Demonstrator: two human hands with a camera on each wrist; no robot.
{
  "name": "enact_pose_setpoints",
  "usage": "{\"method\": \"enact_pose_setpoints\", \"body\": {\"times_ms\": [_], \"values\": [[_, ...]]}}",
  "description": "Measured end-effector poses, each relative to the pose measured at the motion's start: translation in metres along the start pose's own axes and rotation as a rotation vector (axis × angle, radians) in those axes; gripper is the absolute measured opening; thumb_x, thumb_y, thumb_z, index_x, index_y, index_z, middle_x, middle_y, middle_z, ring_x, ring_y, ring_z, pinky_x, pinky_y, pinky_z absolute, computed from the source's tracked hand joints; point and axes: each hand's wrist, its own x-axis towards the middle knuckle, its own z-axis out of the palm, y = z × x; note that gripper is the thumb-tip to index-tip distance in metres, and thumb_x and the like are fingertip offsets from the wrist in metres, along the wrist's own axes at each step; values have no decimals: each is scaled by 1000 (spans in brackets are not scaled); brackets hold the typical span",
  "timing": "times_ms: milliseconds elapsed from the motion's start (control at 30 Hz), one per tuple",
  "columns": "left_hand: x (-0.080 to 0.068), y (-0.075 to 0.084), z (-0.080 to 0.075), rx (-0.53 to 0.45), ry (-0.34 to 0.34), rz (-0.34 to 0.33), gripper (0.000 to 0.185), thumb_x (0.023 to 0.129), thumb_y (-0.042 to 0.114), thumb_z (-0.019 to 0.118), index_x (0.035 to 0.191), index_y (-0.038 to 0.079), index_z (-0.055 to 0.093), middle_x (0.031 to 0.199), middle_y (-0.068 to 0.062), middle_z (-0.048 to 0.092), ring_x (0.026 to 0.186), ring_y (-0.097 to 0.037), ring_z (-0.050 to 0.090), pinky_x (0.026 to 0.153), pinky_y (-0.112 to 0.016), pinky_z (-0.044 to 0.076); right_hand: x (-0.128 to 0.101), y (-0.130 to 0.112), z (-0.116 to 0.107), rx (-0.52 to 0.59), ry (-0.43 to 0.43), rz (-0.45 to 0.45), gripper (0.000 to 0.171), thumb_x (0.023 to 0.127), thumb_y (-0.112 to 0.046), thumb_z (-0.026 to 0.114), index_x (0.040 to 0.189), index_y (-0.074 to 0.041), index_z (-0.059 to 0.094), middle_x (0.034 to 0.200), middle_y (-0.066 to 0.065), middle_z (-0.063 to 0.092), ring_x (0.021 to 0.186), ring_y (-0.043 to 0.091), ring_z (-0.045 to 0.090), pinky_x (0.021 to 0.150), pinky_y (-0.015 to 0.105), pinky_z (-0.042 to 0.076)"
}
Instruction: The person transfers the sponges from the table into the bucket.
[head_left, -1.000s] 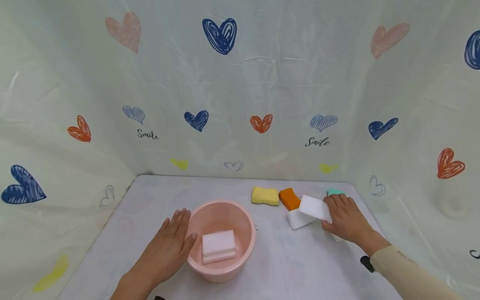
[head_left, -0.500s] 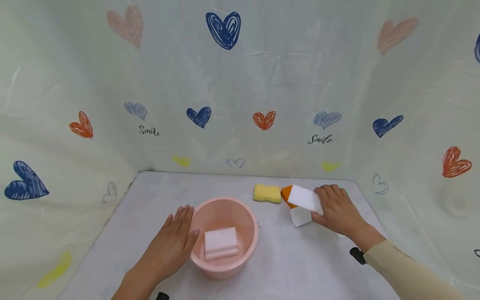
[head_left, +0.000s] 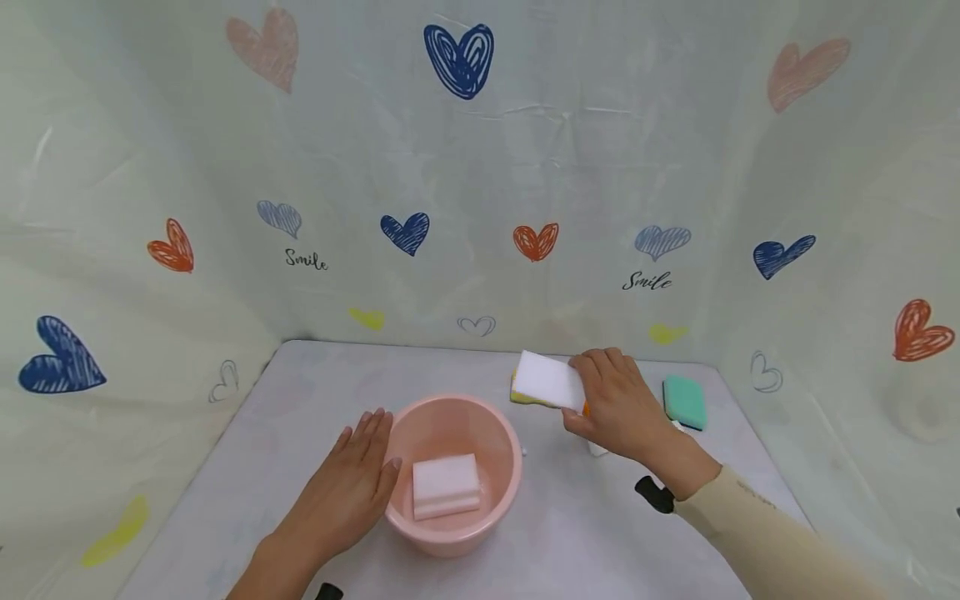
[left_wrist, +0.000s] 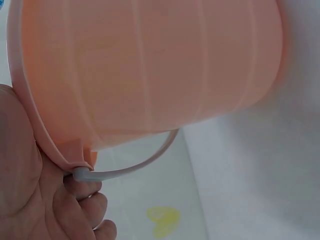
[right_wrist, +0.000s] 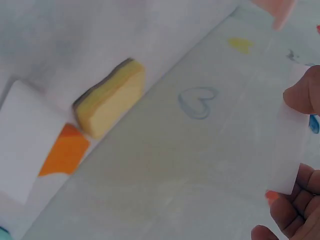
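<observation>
Above the table's far side, my right hand [head_left: 617, 406] pinches a white sponge [head_left: 550, 380] between thumb and curled fingers, held over the yellow sponge [right_wrist: 111, 97]. My left hand [head_left: 347, 492] rests flat, fingers straight, against the pink basin [head_left: 480, 533] holding another white sponge [head_left: 446, 486].

White sponge block [head_left: 548, 379] (rectangular, tilted) held above the table, beyond the pink basin [head_left: 452, 533].
</observation>
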Motion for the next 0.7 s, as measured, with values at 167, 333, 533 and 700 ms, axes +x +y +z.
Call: {"method": "enact_pose_setpoints", "body": {"times_ms": [167,333,533,700], "values": [[0,1,1,-20,-8,-11,64,111,30,51,160,-8,36,166,-25,38,157,-41,34,127,-59,29,23,-36,-2,37,-5,-43,60,78,-32,83,123,-1,60,116,13,65,104,30,56,86,44,50],[0,1,1,-17,-18,-21,65,112,32,50,161,-7,34,167,-24,37,157,-40,33,128,-59,28,36,-62,1,51,-59,-94,56,80,-34,80,123,-5,59,116,8,63,105,26,53,89,41,49],[0,0,1,-14,-19,-19,65,112,33,48,161,-6,34,167,-24,37,158,-40,32,128,-59,29,43,-83,9,44,-135,-139,55,84,-39,75,126,-8,59,118,5,62,106,22,52,85,34,48],[-1,0,0,-17,-9,-13,64,113,34,46,161,-6,34,167,-24,37,157,-40,33,128,-58,29,43,-96,13,59,-168,-173,55,85,-41,77,126,-9,59,118,4,62,107,21,52,84,33,46]]}}
